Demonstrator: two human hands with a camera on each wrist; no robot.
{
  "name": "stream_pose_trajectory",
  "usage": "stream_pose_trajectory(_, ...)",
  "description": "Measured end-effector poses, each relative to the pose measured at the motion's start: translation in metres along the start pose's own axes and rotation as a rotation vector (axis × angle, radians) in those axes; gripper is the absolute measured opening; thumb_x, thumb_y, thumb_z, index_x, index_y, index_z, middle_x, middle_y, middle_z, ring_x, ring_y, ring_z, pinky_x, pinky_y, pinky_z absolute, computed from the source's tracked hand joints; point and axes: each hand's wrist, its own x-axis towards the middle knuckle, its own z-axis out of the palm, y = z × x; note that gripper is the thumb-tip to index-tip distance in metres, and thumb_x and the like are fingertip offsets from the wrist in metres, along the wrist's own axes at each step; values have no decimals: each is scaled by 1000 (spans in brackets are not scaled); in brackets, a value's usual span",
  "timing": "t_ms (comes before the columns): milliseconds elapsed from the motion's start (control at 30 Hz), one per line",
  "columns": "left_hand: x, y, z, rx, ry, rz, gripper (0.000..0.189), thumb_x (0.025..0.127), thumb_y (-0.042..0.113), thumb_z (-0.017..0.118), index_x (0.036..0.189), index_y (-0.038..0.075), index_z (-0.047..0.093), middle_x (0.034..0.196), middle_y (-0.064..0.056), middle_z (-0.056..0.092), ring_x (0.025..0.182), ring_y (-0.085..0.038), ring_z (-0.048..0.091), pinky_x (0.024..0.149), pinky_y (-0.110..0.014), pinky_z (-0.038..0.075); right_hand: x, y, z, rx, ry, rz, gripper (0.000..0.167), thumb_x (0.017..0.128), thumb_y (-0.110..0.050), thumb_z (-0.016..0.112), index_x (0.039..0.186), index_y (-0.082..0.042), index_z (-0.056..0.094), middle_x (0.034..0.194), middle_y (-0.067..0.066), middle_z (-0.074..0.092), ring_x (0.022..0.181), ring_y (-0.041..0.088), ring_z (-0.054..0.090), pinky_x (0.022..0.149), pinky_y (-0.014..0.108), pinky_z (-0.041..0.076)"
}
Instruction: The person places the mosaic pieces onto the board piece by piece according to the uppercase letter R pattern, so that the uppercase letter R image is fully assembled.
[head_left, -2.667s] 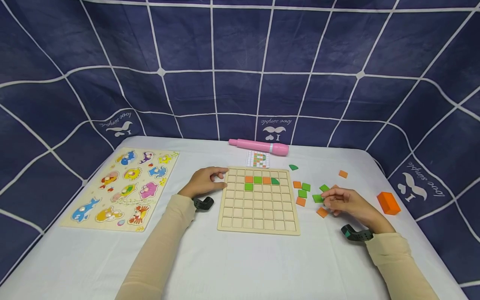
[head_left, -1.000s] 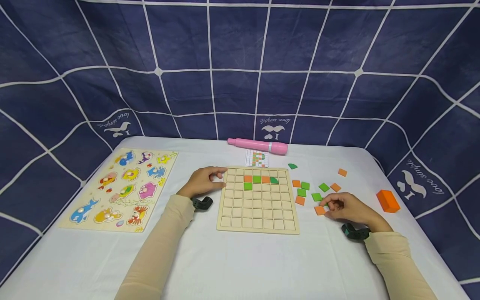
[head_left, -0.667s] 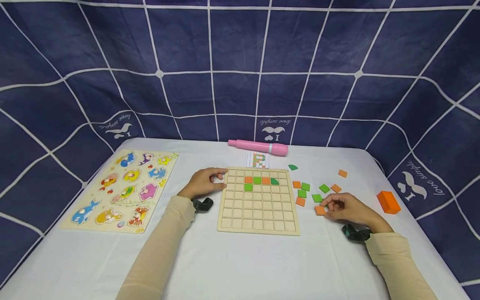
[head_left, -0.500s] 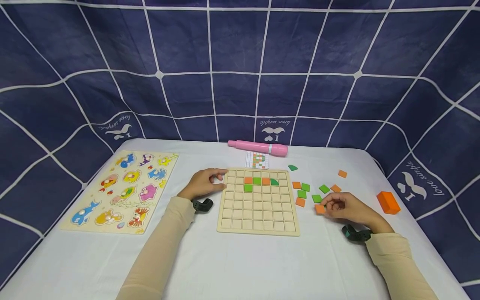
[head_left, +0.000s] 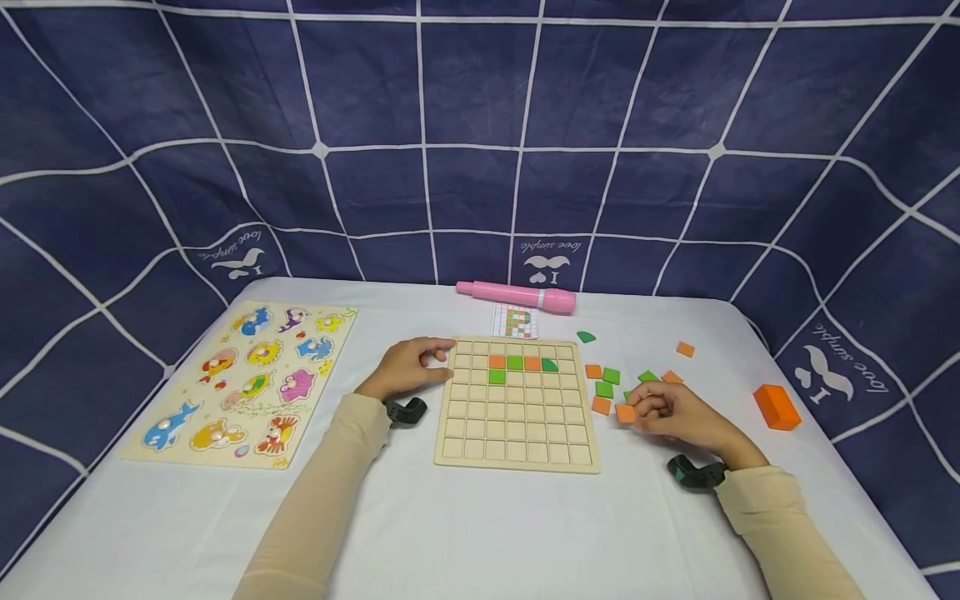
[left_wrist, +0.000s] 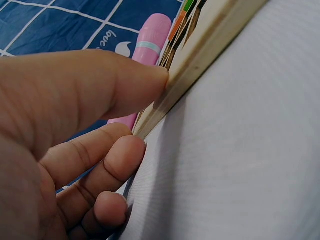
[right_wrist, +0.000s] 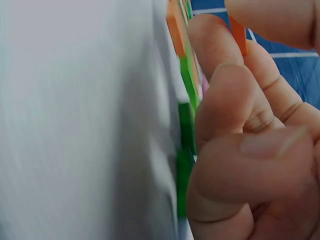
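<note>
The right hand (head_left: 671,414) pinched an orange square tile (head_left: 626,414) between its thumb and fingers. The right wrist view showed the tile raised off the white cloth (head_left: 525,533), gripped at the fingertips. It hung to the right of the wooden grid board (head_left: 517,429), near the board's right edge but apart from it, and just beside a loose orange tile (head_left: 601,405) lying on the cloth.

The left hand (head_left: 405,367) grasped nothing; its fingers were loosely bent, with the thumb touching the board's left edge and the index fingertip near the far left corner. The whole board thus lay between the left hand and the pinched tile.

A green tile (head_left: 648,377) and an orange tile (head_left: 672,377) lay just beyond the right hand, partly hidden by it. Farther off, well apart from both hands, was a dark green quarter-circle piece (head_left: 586,337).
</note>
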Motion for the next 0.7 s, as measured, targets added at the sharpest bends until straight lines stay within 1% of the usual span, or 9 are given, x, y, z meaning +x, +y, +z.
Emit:
stream_pose_trajectory(200, 0, 1, 0, -5, -2, -7, 60, 91, 28, 83, 147, 12, 69, 102, 4, 65, 82, -15, 48, 78, -34, 38, 10, -4, 10, 45, -19, 24, 28, 92, 6, 71, 117, 14, 60, 92, 2, 71, 64, 6, 52, 57, 22, 43)
stream_pose_trajectory(467, 1, -1, 0, -2, 1, 5, 60, 91, 27, 83, 146, 12, 70, 102, 4, 65, 82, -15, 48, 78, -34, 38, 33, -13, 26, 63, 2, 9, 27, 94, 7, 69, 119, 13, 62, 94, 2, 73, 60, 6, 50, 55, 23, 43)
stream_pose_trajectory(633, 2, -2, 1, -9, 2, -1, 60, 90, 28, 84, 146, 13, 70, 102, 5, 65, 83, -15, 49, 79, -34, 38, 49, -21, 39, 70, 10, 26, 25, 94, 5, 71, 118, 9, 65, 93, 1, 69, 66, 9, 53, 56, 23, 44)
stream_pose_trajectory(700, 2, -2, 1, -9, 2, -6, 60, 90, 28, 84, 146, 13, 70, 102, 5, 65, 83, -15, 49, 79, -34, 38, 57, -24, 43, 73, 2, 20, 25, 95, 3, 72, 117, 9, 65, 92, 2, 68, 68, 10, 54, 56, 24, 45)
